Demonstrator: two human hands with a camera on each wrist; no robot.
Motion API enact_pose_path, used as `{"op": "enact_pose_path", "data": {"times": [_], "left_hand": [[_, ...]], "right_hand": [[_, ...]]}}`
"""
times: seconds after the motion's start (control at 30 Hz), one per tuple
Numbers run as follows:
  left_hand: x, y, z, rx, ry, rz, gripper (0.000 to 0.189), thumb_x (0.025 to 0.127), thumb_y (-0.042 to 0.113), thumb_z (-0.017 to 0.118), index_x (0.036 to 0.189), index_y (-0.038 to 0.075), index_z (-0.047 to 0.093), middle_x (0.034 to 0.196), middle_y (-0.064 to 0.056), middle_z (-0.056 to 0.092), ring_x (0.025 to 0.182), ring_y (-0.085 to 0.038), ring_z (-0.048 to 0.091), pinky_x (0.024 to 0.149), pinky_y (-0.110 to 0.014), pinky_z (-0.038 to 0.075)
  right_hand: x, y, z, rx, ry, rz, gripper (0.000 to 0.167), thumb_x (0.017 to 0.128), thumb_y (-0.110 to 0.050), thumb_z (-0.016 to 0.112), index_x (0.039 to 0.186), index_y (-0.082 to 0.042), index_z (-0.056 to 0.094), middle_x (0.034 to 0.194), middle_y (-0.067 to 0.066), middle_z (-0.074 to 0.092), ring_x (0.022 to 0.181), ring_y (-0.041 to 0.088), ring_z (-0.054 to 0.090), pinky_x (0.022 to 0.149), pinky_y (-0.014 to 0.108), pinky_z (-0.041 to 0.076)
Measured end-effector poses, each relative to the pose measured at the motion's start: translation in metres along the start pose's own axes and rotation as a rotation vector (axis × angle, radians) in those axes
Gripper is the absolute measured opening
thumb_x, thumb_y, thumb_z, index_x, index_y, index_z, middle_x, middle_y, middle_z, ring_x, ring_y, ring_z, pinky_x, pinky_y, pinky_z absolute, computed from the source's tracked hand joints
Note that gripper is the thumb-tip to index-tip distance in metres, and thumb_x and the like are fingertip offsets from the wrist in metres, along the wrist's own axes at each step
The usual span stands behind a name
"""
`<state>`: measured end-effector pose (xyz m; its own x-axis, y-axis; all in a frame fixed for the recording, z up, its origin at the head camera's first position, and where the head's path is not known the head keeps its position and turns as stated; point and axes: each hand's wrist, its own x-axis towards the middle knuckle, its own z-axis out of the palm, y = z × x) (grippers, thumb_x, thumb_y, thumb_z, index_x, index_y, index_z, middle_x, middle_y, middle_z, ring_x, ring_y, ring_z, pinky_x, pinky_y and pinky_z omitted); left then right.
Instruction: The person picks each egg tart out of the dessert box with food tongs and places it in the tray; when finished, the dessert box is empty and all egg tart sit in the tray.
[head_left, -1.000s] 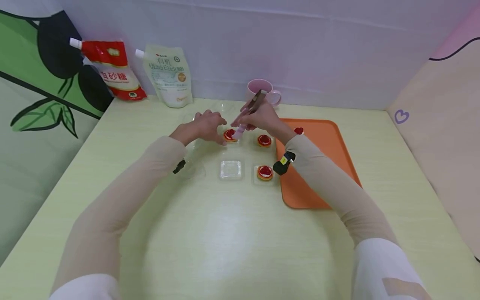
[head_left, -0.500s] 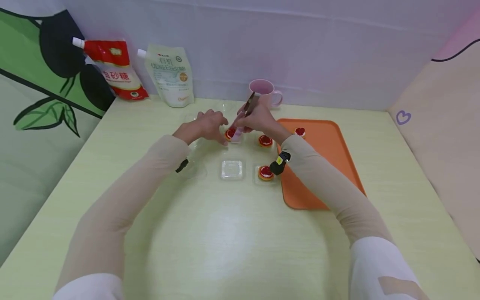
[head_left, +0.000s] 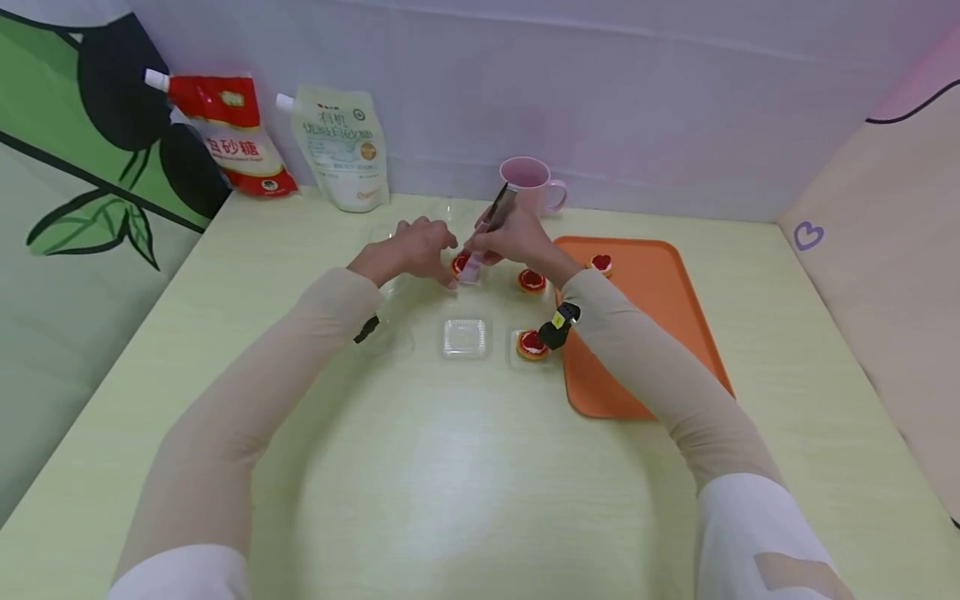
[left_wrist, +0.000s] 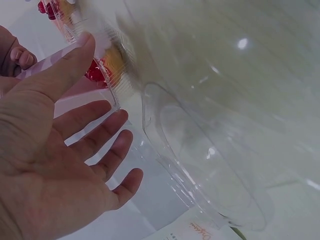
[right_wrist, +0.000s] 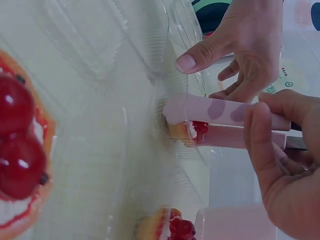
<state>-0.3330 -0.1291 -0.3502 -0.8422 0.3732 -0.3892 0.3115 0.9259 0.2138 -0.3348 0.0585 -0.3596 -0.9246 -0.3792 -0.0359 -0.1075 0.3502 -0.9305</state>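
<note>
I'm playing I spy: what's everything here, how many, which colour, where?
Bag: 1, red and white, back left
Pouch: 1, pale green, beside bag
Mug: 1, pink, back middle
Tray: 1, orange, right
Tarts: 4 visible, red-topped, one on tray, others left
Boxes: several, clear, middle
Tongs: 1, pink-tipped, around tart
Table: 1, pale, below
Wall drawings: several, green, black, purple, sides
Wrist cameras: 2, black, wrists
Sleeves: 2, beige, arms
Left hand: 1, bare, by tart
Right hand: 1, bare, holding tongs
</note>
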Motion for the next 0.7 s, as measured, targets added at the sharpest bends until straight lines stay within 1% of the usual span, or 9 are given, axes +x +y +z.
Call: {"op": "enact_pose_path", "data": {"times": [0.1, 0.23, 0.4, 0.5, 0.6, 0.7], "left_hand": [[0.001, 0.001, 0.0, 0.0, -0.002, -0.005, 0.077, 0.082, 0.039, 0.081, 0.145, 0.004, 0.051, 0.143, -0.015, 0.051, 0.127, -0.036, 0.041, 0.106, -0.056, 0.028], [0.001, 0.002, 0.0, 0.003, -0.001, -0.012, 0.077, 0.082, 0.039, 0.081, 0.144, 0.004, 0.051, 0.144, -0.015, 0.05, 0.128, -0.037, 0.041, 0.106, -0.057, 0.027], [-0.001, 0.003, -0.001, 0.005, -0.01, -0.021, 0.076, 0.083, 0.038, 0.08, 0.145, 0.004, 0.051, 0.144, -0.015, 0.049, 0.13, -0.037, 0.04, 0.108, -0.057, 0.026], [-0.001, 0.004, -0.002, 0.005, -0.013, -0.023, 0.076, 0.084, 0.038, 0.08, 0.145, 0.004, 0.051, 0.145, -0.015, 0.049, 0.13, -0.036, 0.039, 0.108, -0.057, 0.026], [-0.001, 0.004, -0.002, 0.005, -0.008, -0.022, 0.077, 0.083, 0.038, 0.081, 0.145, 0.004, 0.051, 0.145, -0.015, 0.05, 0.129, -0.036, 0.04, 0.107, -0.055, 0.027], [0.0, 0.004, -0.001, 0.01, -0.002, -0.019, 0.077, 0.083, 0.038, 0.081, 0.145, 0.004, 0.05, 0.146, -0.015, 0.05, 0.128, -0.036, 0.041, 0.104, -0.053, 0.028]], "right_hand": [[-0.001, 0.002, 0.0, 0.018, 0.019, -0.017, 0.027, 0.082, -0.005, 0.079, 0.098, 0.002, 0.058, 0.079, 0.011, 0.069, 0.056, 0.012, 0.067, 0.06, 0.03, 0.059], [-0.002, 0.005, 0.001, 0.019, 0.037, -0.036, 0.025, 0.083, -0.006, 0.079, 0.095, 0.002, 0.06, 0.075, 0.008, 0.068, 0.056, 0.011, 0.067, 0.059, 0.031, 0.059], [-0.005, 0.005, 0.001, 0.009, 0.045, -0.047, 0.023, 0.082, -0.006, 0.079, 0.094, 0.003, 0.061, 0.075, 0.009, 0.069, 0.056, 0.011, 0.067, 0.058, 0.029, 0.058], [-0.007, 0.005, 0.0, 0.019, 0.045, -0.04, 0.023, 0.082, -0.005, 0.079, 0.093, 0.003, 0.061, 0.076, 0.01, 0.07, 0.056, 0.01, 0.067, 0.058, 0.029, 0.058], [-0.009, 0.004, -0.001, 0.043, 0.055, -0.04, 0.024, 0.082, -0.003, 0.078, 0.095, 0.002, 0.059, 0.078, 0.011, 0.07, 0.057, 0.011, 0.067, 0.058, 0.03, 0.058], [-0.012, 0.002, -0.004, 0.054, 0.078, -0.062, 0.025, 0.082, -0.003, 0.078, 0.097, 0.001, 0.058, 0.083, 0.014, 0.071, 0.057, 0.011, 0.068, 0.058, 0.03, 0.059]]}}
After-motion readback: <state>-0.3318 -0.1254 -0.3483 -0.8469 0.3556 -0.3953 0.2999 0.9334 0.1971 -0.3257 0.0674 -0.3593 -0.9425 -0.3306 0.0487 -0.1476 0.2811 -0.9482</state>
